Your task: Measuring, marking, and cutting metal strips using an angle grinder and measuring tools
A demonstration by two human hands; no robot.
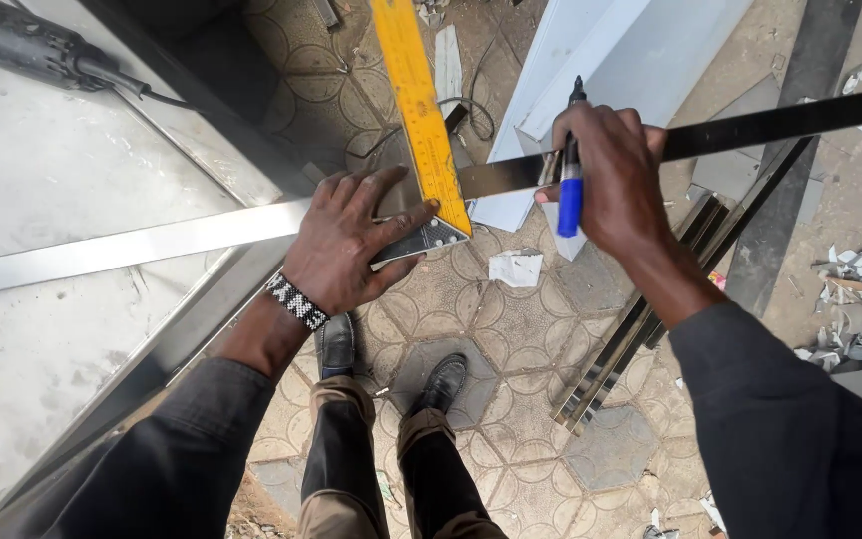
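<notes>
A long shiny metal strip (142,243) runs from the left edge across to the right, where it looks dark (800,118). A yellow try square (421,110) lies across it, its metal stock under my left hand (351,240), which presses flat on square and strip. My right hand (611,175) holds a blue-bodied marker (571,165) upright and rests on the strip just right of the square's blade. A beaded band sits on my left wrist.
A grey work table (52,200) with a power tool (22,45) and its cable fills the left. White sheet panels (611,50) lean behind. Metal channel lengths (641,329) and paper scraps lie on the patterned tile floor by my shoes (441,384).
</notes>
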